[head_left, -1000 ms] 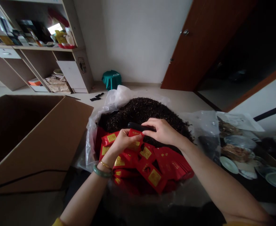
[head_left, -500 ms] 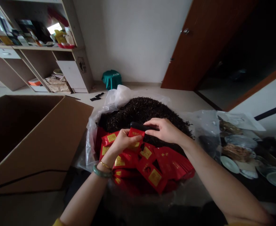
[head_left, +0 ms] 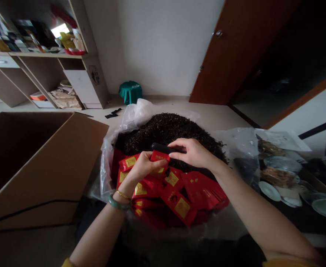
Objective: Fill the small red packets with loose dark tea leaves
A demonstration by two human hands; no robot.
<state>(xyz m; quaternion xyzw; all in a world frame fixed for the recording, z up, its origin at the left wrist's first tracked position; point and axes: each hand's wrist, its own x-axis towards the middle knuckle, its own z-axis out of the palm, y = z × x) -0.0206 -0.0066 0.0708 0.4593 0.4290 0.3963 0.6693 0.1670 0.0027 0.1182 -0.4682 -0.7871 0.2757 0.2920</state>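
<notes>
My left hand (head_left: 144,167) pinches a small red foil packet (head_left: 160,155) with gold lettering, thumb across its front. Along the packet's top edge lies a slim black handheld sealer (head_left: 161,148), gripped at its right end by my right hand (head_left: 189,151). Whether its jaws are closed on the packet cannot be made out. Under both hands, more red packets (head_left: 176,204) with gold labels are piled in a clear plastic bag (head_left: 106,174). Beyond the packets, dark dried tea leaves (head_left: 174,128) form a heap in the same bag.
An open cardboard box (head_left: 68,163) stands at the left. To the right are plastic containers (head_left: 281,178) of brown dried material and pale lids (head_left: 270,191). Shelving (head_left: 82,85), a green-covered bin or stool (head_left: 131,92) and a brown door (head_left: 210,66) are farther back.
The black sealer has slid slightly right along the packet's top edge, with my right hand on it. My left hand keeps its hold. The view has shifted a little.
</notes>
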